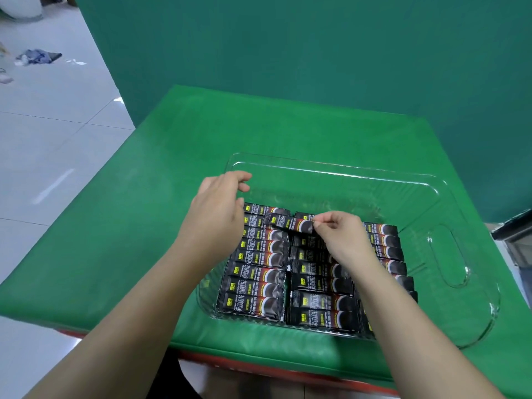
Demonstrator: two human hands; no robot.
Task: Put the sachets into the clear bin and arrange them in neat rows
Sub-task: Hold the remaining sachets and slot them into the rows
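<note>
A clear plastic bin (449,254) stands on the green table (149,214). Inside it, several black coffee sachets (256,286) lie flat in rows side by side, filling the near half. My right hand (339,234) pinches the right end of one sachet (288,223), which lies slightly tilted over the far end of the rows. My left hand (218,205) hovers over the bin's left wall above the left row, fingers loosely curled, holding nothing I can see. The far half of the bin's floor is bare.
A green backdrop rises behind the table. White tiled floor lies to the left, with a bundle of cloth (37,57) on it. A dark object (515,237) sits at the right edge beside the bin.
</note>
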